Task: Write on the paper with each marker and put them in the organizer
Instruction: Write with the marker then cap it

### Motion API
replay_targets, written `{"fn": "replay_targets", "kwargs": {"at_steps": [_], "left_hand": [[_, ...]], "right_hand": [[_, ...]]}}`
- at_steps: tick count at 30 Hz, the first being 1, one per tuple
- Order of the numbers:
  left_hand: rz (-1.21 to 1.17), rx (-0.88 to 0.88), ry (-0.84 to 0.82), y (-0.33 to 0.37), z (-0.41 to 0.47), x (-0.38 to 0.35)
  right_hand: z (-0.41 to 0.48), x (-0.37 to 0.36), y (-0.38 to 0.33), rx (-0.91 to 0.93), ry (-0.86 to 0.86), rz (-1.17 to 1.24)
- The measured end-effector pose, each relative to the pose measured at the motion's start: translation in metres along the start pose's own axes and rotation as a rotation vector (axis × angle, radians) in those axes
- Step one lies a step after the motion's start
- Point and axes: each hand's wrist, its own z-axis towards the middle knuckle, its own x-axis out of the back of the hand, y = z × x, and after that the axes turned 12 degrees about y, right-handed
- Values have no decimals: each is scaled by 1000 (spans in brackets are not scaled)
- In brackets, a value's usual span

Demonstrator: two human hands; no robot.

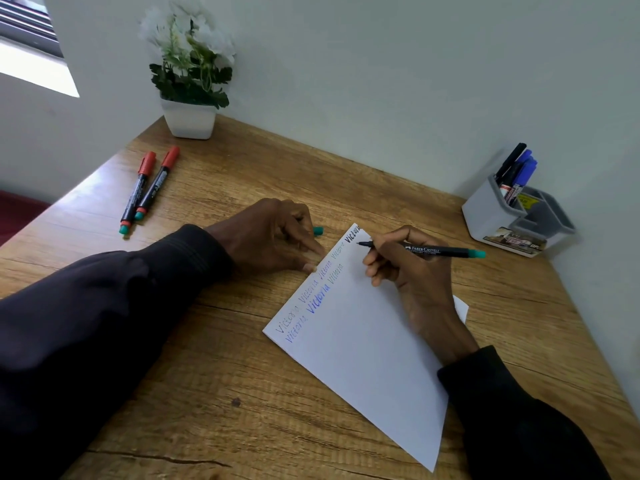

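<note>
1. Fingers of the right hand pinch the black marker near its nib, which sits on the top corner of the paper, centre-right of frame.
2. Room is tight in that corner, so small letters and light, even pressure look wise.
3. Left hand touches the sheet's upper-left edge; pressing firmly should stop any slide. A teal cap pokes out beside it, though I cannot tell whether it's gripped.
4. Organizer waits at the right edge, and the red-capped markers lie upper left.
</note>
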Motion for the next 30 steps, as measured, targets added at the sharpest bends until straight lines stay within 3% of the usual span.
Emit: {"fn": "replay_targets", "kwargs": {"at_steps": [7,12,18,30], "left_hand": [[136,71,304,-7,5,6],[239,111,255,-9,5,4],[80,192,323,-14,4,8],[-150,205,390,-2,0,16]], "right_hand": [[5,5,-5,-84,-76,151],[5,7,-5,56,-42,101],[1,9,-9,45,-174,96],[-5,5,-9,170,-74,11]]}}
